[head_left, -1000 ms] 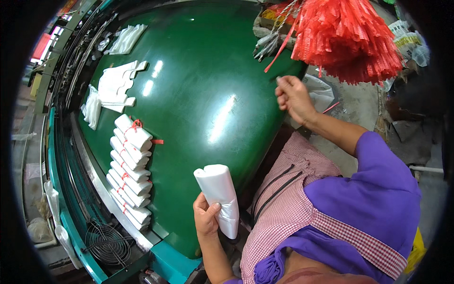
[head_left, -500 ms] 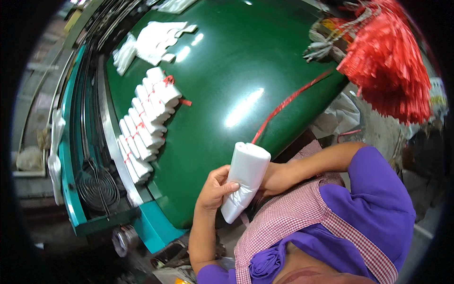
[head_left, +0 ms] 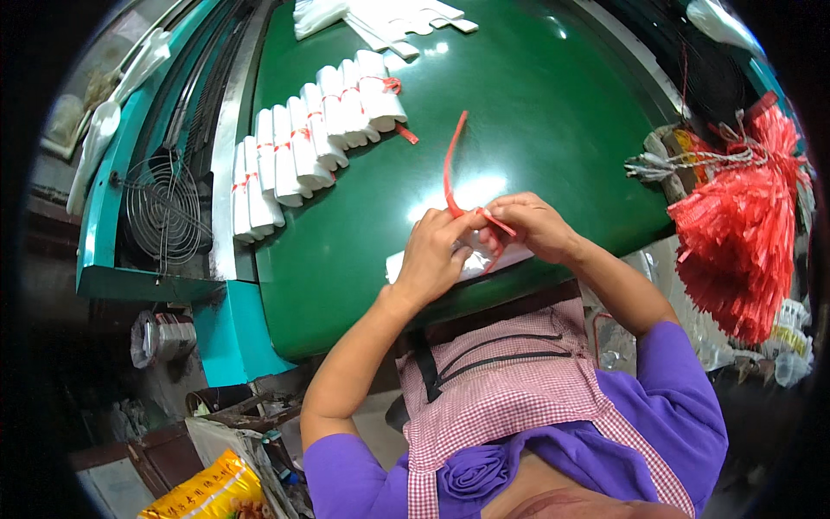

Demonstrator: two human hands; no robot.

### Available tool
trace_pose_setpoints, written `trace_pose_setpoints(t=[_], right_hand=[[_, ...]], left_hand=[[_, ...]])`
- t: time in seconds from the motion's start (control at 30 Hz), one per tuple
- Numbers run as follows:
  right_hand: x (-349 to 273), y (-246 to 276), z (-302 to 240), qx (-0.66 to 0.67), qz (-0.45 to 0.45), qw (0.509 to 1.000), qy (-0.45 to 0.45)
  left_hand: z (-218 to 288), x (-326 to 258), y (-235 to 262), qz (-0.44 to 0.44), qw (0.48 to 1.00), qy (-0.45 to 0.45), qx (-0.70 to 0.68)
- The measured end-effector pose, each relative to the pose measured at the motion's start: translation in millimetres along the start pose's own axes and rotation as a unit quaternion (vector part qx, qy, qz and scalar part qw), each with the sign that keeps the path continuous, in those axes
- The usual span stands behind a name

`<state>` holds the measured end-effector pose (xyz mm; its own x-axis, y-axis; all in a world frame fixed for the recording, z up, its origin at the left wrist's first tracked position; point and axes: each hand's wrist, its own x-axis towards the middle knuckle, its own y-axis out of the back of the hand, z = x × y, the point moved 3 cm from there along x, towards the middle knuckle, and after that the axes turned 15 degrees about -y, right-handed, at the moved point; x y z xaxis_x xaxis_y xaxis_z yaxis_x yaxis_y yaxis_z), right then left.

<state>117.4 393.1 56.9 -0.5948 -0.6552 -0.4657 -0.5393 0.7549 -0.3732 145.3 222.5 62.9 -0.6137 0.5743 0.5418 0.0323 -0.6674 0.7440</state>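
A rolled bundle of white plastic bags [head_left: 395,266] lies sideways on the near edge of the green tabletop [head_left: 363,298], mostly hidden under my hands. A red plastic strip [head_left: 450,170] goes around its middle, one loose end pointing away from me. My left hand [head_left: 435,253] is closed over the bundle, its fingertips pinching the strip. From the other side, my right hand [head_left: 534,227] pinches the strip too, and a short end shows between the hands. Whether a knot has formed cannot be seen.
Several white rolls [head_left: 298,147] tied with red strips stand in a row at the left. Loose white bags [head_left: 380,19] lie at the far edge. A thick bunch of red strips [head_left: 739,233] hangs at the right. A metal coil [head_left: 164,210] sits beyond the left rail.
The bundle has gone from upright in my left hand to lying on the green surface. The red strip now wraps it, and both hands have come together over it. The view has shifted.
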Motion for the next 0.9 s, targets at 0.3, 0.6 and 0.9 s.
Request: trace_pose_setpoints(t=[0.3,0.6,0.9], right_hand=[[-24,-48,-3,-0.628,0.137,0.677,0.358],[19,-7,-3,-0.051,0.000,0.998,-0.036],[18,-16,4,-0.456,0.117,0.874,0.124]], left_hand=[[-24,-36,-13,0.150,0.856,0.289,-0.401],[-8,-33,-7,0.147,0.968,0.097,-0.181],[-7,-34,18,0.098,0.993,0.058,-0.022]])
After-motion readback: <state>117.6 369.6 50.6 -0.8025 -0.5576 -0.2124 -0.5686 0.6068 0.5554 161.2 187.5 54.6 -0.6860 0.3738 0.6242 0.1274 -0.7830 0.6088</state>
